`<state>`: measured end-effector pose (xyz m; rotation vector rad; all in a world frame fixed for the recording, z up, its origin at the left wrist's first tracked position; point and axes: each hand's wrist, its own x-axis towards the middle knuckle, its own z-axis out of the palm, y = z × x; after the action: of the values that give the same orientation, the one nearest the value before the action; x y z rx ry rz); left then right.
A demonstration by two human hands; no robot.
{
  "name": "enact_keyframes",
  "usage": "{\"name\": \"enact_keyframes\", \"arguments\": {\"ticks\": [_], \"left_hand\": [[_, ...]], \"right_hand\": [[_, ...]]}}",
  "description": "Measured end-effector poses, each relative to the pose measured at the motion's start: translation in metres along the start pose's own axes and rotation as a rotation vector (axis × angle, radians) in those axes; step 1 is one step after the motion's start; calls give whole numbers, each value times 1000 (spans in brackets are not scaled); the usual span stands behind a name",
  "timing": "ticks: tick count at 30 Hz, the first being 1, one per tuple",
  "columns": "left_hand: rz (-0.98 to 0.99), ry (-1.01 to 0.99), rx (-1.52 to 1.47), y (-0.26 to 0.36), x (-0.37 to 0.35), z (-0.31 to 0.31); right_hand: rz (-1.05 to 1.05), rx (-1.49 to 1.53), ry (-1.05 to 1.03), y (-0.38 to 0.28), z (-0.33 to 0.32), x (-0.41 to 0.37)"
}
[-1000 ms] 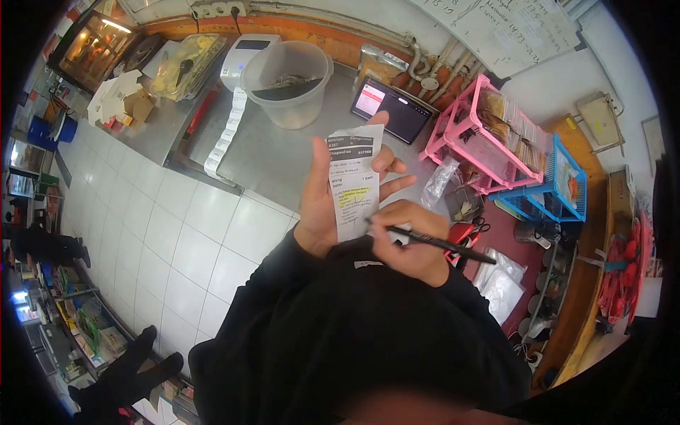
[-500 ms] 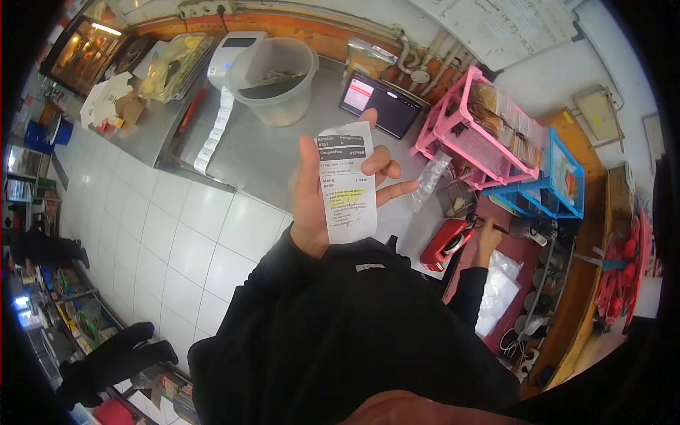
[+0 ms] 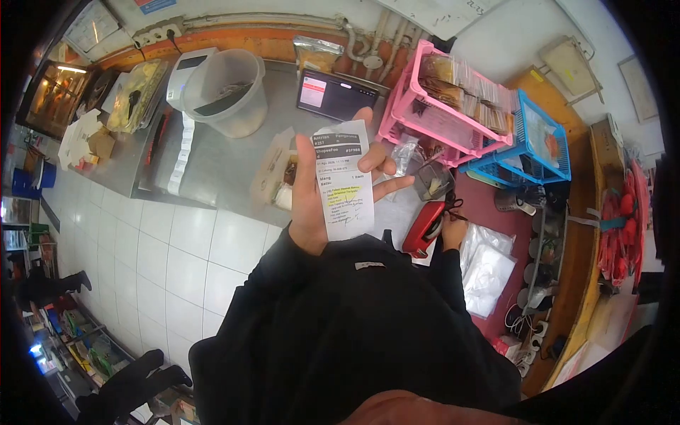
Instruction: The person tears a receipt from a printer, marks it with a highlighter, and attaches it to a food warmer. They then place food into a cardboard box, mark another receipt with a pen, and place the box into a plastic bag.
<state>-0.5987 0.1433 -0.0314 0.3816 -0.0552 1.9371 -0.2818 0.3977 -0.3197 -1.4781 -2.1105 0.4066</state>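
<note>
A printed paper receipt (image 3: 343, 185), with yellow highlighting and pen marks, is held upright in my left hand (image 3: 309, 205), the thumb at its left edge and the fingers behind and to its right. My right hand (image 3: 454, 230) is beside a red device (image 3: 426, 228) at the right of the counter, by a dark looped cord or handle; its fingers are bent and what they hold, if anything, is hard to make out. Clear plastic bags (image 3: 489, 280) lie just below and right of my right hand. Behind the receipt, an open box (image 3: 273, 170) is partly visible.
On the metal counter (image 3: 227, 152) stand a translucent bucket (image 3: 244, 113), a label printer (image 3: 185, 71) with a paper strip and a tablet (image 3: 336, 95). Pink (image 3: 453, 127) and blue baskets (image 3: 559, 145) are at the right. Another person's dark-clad legs (image 3: 134, 382) show at lower left.
The view has shifted to the right, and the open box behind the receipt has come into sight. My right hand has moved closer to the red device. My left hand still holds the receipt.
</note>
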Motion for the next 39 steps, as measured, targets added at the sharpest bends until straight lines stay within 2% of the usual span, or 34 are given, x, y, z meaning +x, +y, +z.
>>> {"name": "enact_keyframes", "arguments": {"ticks": [3, 6, 9, 12, 15, 18, 20, 22, 24, 25, 28, 29, 30, 32, 33, 35, 36, 37, 38, 39], "left_hand": [[1, -28, 57, -9, 2, -4], [7, -32, 70, -15, 3, -10], [21, 3, 59, -20, 4, -11], [51, -9, 77, -25, 6, -14], [76, -10, 208, -28, 9, -21], [88, 57, 274, -29, 7, -29], [110, 87, 303, -29, 7, -38], [123, 143, 290, -27, 3, -47], [125, 221, 238, -23, -2, -57], [114, 321, 297, -18, -4, -63], [92, 609, 473, -5, -24, -105], [89, 696, 530, -1, -40, -137], [-14, 976, 494, 3, -67, -173], [-142, 1398, 443, 13, -117, -223], [-166, 1548, 429, 17, -136, -240], [-193, 1666, 586, 15, -173, -309], [-211, 1615, 656, 21, -184, -335], [-225, 1563, 725, 27, -196, -361], [-240, 1401, 779, 37, -200, -381], [-255, 1284, 976, 50, -198, -388]], "right_hand": [[3, 143, -52, 4, -2, 6], [133, 248, -54, -10, -16, 10], [-156, -9, 297, -26, -25, 15], [-136, 93, 351, -46, -38, 29], [12, 446, -43, -108, -77, 36], [-236, 889, -378, -179, -91, 29], [-263, 1149, -621, -238, -97, 12], [-296, 1264, -839, -296, -109, -7], [-353, 1187, -1050, -307, -97, -10], [-386, 1148, -1154, -313, -90, -10], [-384, 958, -1162, -316, -50, -5], [-483, 872, -1088, -305, -22, 2], [-411, 859, -1068, -293, 7, 6], [-258, 775, -1001, -261, 74, 11], [-171, 700, -960, -240, 108, 12], [-134, 495, -922, -202, 170, 15], [-114, 387, -905, -195, 184, 12], [-148, 87, -801, -208, 182, 5], [-178, -212, -689, -231, 175, -3], [-217, -292, -608, -250, 175, -7]]}}
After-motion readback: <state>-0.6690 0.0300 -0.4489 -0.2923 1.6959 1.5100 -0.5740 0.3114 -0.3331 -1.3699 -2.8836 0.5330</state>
